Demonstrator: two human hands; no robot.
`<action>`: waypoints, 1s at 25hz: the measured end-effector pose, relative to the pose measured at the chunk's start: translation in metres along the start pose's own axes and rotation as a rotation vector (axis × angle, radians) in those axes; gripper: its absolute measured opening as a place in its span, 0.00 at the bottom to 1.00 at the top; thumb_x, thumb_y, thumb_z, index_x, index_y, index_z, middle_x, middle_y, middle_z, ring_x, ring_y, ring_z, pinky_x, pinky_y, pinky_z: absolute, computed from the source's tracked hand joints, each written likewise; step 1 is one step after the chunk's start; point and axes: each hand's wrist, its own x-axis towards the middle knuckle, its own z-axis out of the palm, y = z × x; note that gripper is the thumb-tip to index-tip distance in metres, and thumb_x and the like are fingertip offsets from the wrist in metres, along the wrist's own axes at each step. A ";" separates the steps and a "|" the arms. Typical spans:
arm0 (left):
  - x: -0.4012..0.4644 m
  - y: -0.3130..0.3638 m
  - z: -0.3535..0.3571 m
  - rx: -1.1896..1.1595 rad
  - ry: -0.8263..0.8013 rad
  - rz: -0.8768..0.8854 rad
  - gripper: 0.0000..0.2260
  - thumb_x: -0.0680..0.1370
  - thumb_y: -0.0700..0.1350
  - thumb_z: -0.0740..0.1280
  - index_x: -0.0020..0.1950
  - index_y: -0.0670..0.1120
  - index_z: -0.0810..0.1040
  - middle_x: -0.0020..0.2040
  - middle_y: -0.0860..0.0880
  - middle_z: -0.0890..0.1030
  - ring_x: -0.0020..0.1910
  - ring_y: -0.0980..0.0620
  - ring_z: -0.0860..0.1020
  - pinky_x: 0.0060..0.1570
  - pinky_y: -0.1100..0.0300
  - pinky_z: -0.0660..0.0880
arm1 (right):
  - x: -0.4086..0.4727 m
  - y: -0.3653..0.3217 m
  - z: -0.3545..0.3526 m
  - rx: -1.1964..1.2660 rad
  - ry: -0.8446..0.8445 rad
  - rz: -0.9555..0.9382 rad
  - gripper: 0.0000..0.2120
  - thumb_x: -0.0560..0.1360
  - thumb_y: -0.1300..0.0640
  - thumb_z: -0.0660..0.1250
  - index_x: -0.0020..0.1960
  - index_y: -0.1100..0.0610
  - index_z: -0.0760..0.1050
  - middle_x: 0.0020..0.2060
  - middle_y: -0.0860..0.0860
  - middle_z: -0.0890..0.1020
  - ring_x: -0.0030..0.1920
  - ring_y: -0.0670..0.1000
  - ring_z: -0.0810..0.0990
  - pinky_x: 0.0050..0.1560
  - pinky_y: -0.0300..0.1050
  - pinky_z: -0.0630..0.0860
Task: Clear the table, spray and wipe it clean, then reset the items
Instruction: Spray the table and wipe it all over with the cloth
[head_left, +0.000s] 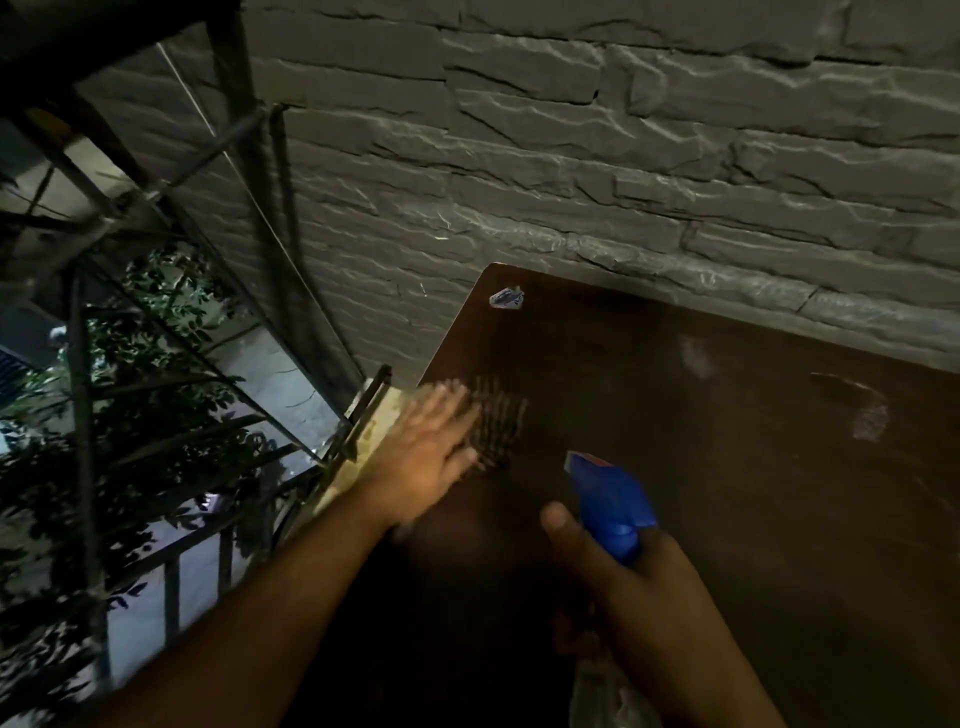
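Pretty dim shot, so some of this is murky. The left hand (431, 441) is laid flat at the left edge of the dark brown surface (727, 519), fingers straight and spread, pressing down on a striped cloth (496, 428) that sticks out past the fingertips. The hand and the cloth are both smeared with motion blur, so I can't make out more of the cloth than its dark and light stripes.

The right hand (623, 582) is wrapped around the neck of a spray bottle (610, 501), thumb up along the left side of the blue trigger head. The nozzle points away from the person, toward the far left of the surface. The clear body of the bottle shows just below the hand at the bottom edge, but it's too dark to see how full it is.

Up near the far left corner of the surface lies a small crumpled blue-and-white wrapper (506, 298), well apart from both hands. There are a few pale smudges (870, 415) over on the right part of the surface.

The surface sits against a grey stone wall (571, 156). Left of it there's a metal railing (171, 545) with leafy plants (156, 338) behind the bars.
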 end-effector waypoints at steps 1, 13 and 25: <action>0.005 -0.006 -0.003 0.001 0.017 -0.161 0.27 0.81 0.61 0.48 0.78 0.54 0.49 0.80 0.51 0.45 0.78 0.52 0.39 0.74 0.54 0.38 | 0.000 -0.003 0.003 0.021 0.017 -0.016 0.25 0.55 0.31 0.69 0.40 0.50 0.77 0.27 0.52 0.83 0.31 0.54 0.83 0.45 0.61 0.81; -0.028 0.040 0.009 0.071 -0.053 -0.090 0.27 0.82 0.56 0.51 0.79 0.49 0.50 0.80 0.46 0.47 0.78 0.45 0.43 0.75 0.44 0.45 | 0.020 -0.050 -0.006 -0.004 0.185 -0.153 0.14 0.73 0.41 0.67 0.41 0.52 0.74 0.31 0.51 0.79 0.28 0.48 0.80 0.28 0.41 0.78; -0.064 0.032 0.016 0.108 -0.030 0.094 0.26 0.82 0.56 0.48 0.79 0.51 0.49 0.80 0.48 0.46 0.78 0.49 0.41 0.76 0.46 0.45 | -0.037 0.010 0.016 -0.007 -0.046 -0.004 0.17 0.72 0.42 0.66 0.52 0.54 0.73 0.32 0.58 0.81 0.30 0.55 0.82 0.31 0.46 0.81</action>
